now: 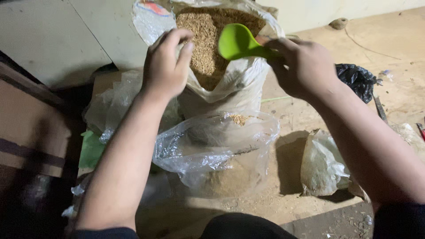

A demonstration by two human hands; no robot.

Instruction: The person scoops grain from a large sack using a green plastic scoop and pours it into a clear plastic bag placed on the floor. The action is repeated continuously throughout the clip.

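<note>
A large clear plastic sack (241, 79) stands open at the top centre, full of brown grain (206, 40). My left hand (166, 64) grips the sack's near-left rim, holding it open. My right hand (303, 64) holds a bright green scoop (237, 42) by its handle, with the bowl over the grain at the sack's mouth. Just in front stands a smaller clear plastic bag (217, 150), open at the top, with a little grain clinging inside its far wall and more settled at its bottom.
A crumpled whitish bag (323, 166) lies on the dusty floor at right. Farther back right sits a black plastic bag (356, 79). Loose clear plastic and a green sheet (90, 150) lie at left beside a cardboard box (26, 128). A pale wall (53, 40) is behind.
</note>
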